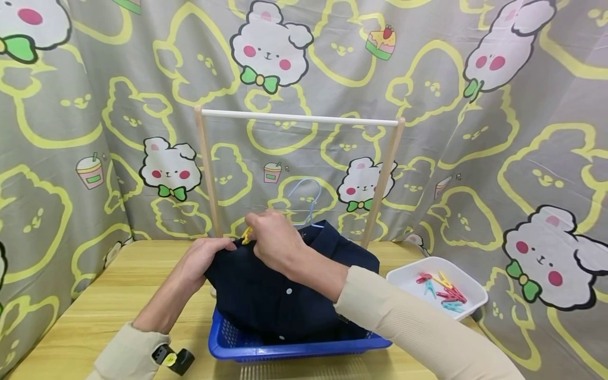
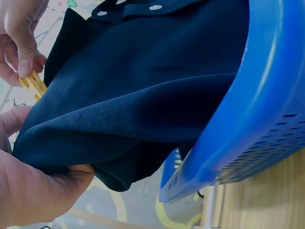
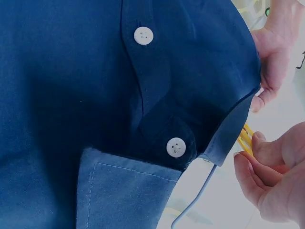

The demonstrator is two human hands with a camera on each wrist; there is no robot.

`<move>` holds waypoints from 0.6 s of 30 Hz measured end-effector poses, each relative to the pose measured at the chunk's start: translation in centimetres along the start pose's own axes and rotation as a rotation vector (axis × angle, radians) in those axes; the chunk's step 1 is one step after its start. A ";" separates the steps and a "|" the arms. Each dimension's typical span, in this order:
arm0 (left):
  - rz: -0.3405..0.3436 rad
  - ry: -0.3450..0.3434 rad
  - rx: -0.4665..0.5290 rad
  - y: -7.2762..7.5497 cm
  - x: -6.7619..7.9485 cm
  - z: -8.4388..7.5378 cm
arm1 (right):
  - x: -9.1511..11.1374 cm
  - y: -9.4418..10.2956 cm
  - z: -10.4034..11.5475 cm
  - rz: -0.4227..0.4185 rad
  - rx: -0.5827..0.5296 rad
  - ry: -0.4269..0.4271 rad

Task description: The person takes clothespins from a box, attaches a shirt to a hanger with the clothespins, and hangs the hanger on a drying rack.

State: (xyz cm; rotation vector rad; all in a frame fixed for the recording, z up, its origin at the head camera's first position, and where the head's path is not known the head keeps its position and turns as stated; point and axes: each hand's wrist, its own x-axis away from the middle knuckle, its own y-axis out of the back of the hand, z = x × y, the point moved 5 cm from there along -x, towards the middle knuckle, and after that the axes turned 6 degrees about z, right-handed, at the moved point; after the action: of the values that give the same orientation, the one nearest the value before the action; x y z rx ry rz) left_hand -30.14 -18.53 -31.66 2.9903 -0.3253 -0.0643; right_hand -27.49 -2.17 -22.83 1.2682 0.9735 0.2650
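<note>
Here, shirt [image 1: 258, 293] at both hands [image 1: 202, 258] [image 1: 277, 243], clothespin [image 1: 246, 235] in right

From my end I log: shirt [image 1: 252, 285] dark navy, buttons [image 3: 144, 36] white; clothespin [image 2: 33, 86] yellow; hanger [image 3: 200, 192] pale blue; basket [image 1: 304, 349] blue; tray [image 1: 467, 282] white, clips [image 1: 451, 293] red, teal, yellow; bench [image 1: 119, 301] yellowish wood-grain; curtain [image 1: 427, 31] grey, yellow line print, white animals [image 1: 268, 45].

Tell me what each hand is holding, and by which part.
The right hand pinches a yellow clip by the end away from the dark shirt; the left hand grips the shirt near its shoulder.
</note>
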 end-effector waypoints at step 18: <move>-0.008 0.014 -0.017 0.0 -0.2 0.2 | -0.1 -0.2 0.0 0.064 -0.063 -0.047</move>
State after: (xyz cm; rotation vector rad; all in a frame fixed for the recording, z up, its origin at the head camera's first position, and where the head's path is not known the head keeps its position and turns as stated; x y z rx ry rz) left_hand -30.32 -18.53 -31.83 2.9739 -0.3096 -0.0471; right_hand -27.61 -2.35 -22.96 1.2440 0.8790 0.3121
